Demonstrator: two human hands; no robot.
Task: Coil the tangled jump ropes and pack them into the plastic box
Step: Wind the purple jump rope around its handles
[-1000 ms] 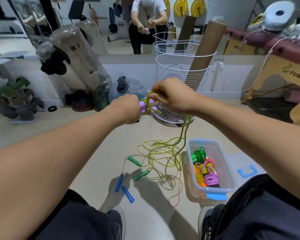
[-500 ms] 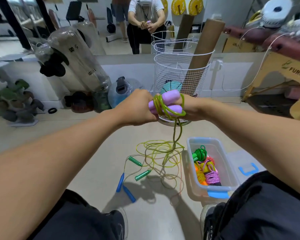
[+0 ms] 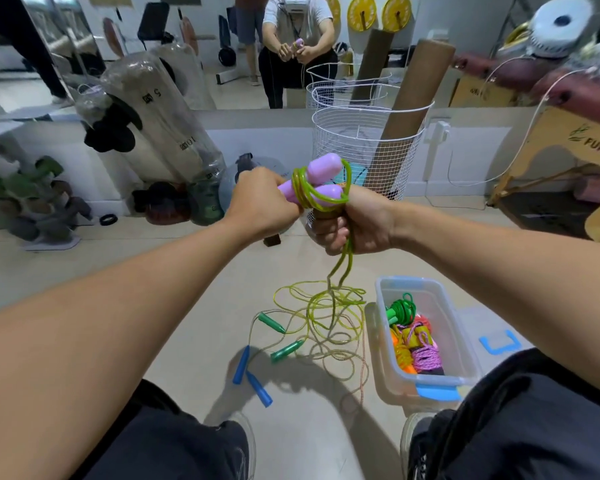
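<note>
My left hand [image 3: 262, 202] grips two purple jump-rope handles [image 3: 321, 173] held together, with yellow-green cord [image 3: 305, 192] looped around them. My right hand [image 3: 355, 221] grips the same cord just below the handles. The cord hangs down to a loose tangle [image 3: 321, 313] on the floor. Beside the tangle lie a rope with green handles [image 3: 286, 349] and one with blue handles [image 3: 241, 363]. The clear plastic box [image 3: 461, 344] stands on the floor at right, holding coiled green, orange and pink ropes [image 3: 413, 336].
A white wire basket [image 3: 357, 140] with cardboard tubes stands behind my hands. The box's lid with blue clips [image 3: 497, 342] lies to the right of the box. Dumbbells [image 3: 25, 202] and bagged gear line the mirrored wall at left. A wooden bench [image 3: 568, 150] is at right.
The purple handles rose into plain view with more cord loops around them. My right hand dropped from above the handles to below them, gripping the hanging cord.
</note>
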